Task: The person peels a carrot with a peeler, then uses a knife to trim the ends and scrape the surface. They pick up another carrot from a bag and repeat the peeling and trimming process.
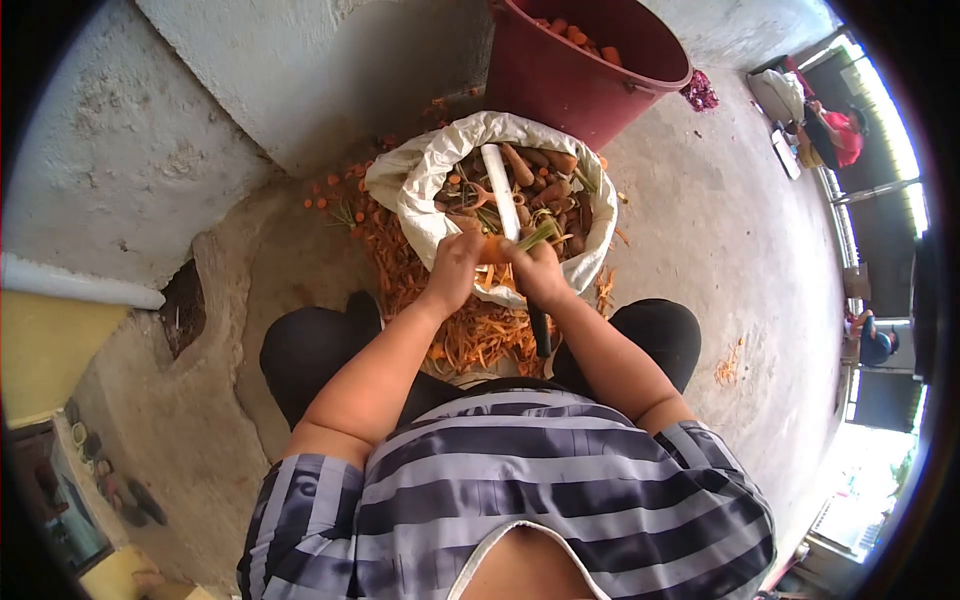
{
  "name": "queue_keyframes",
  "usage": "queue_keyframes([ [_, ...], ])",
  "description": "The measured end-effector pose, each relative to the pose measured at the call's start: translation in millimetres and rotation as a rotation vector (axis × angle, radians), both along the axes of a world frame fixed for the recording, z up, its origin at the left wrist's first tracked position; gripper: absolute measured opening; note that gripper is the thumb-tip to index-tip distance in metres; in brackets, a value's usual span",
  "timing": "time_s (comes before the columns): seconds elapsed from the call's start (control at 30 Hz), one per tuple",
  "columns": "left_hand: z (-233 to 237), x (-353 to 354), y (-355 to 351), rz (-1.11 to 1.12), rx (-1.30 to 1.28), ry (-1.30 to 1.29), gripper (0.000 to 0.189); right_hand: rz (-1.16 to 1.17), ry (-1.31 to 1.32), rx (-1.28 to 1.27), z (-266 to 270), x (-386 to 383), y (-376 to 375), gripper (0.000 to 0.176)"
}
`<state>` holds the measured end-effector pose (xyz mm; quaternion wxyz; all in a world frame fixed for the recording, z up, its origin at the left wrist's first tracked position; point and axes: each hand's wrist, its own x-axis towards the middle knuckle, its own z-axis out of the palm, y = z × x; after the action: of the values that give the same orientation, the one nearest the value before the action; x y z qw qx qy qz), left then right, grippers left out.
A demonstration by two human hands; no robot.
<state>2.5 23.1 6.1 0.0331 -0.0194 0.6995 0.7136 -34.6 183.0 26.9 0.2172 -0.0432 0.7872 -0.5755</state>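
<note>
Over an open white sack (418,200), both hands are at one orange carrot (493,250) with green stalks at its right end. My left hand (457,268) is closed round the carrot's left end. My right hand (538,270) is closed at its stalk end. Unpeeled carrots (555,192) and an orange peeler (478,195) lie inside the sack. A long white blade or strip (500,185) slants across the sack's mouth. Below my right hand a black handle (540,330) shows; whether it joins the white strip is hidden.
Behind the sack stands a red bucket (610,100) with cut carrots in it. Orange peelings (480,338) cover the floor around the sack. A rough wall (200,170) rises at the left. Two people (845,138) are far off at the right.
</note>
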Motion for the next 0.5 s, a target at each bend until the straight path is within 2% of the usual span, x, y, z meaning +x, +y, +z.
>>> queue_keyframes([
  [0.03,10.7,2.9,1.6,0.033,-0.272,0.145,0.054,-0.038,-0.256,-0.194,-1.8,-6.5,7.9,0.057],
  [0.1,33.7,17.1,6.7,0.104,-0.817,0.428,0.051,-0.004,-0.440,-0.313,0.6,-10.1,23.1,0.066],
  [0.13,39.9,20.3,7.7,0.100,-0.876,0.464,0.044,0.026,-0.421,-0.323,2.4,-8.2,22.9,0.070],
  [0.17,41.1,21.4,8.4,0.061,-0.839,0.416,0.043,0.055,-0.403,-0.333,5.2,-6.0,22.3,0.074],
  [0.23,42.5,21.4,8.9,-0.014,-0.766,0.326,0.040,0.138,-0.134,-0.260,10.7,1.7,11.5,0.083],
  [0.27,38.4,23.0,10.2,0.031,-0.732,0.355,0.036,0.121,-0.038,-0.210,1.5,3.7,9.8,0.089],
  [0.37,40.5,24.5,8.3,-0.025,-0.692,0.268,0.037,0.149,0.126,-0.112,14.8,3.5,10.0,0.092],
  [0.47,44.7,22.8,3.6,-0.158,-0.570,0.173,0.038,0.401,0.109,0.002,18.2,-6.9,17.5,0.089],
  [0.5,41.6,22.0,2.1,-0.189,-0.567,0.151,0.041,0.326,0.134,0.001,12.2,-4.6,17.7,0.085],
])
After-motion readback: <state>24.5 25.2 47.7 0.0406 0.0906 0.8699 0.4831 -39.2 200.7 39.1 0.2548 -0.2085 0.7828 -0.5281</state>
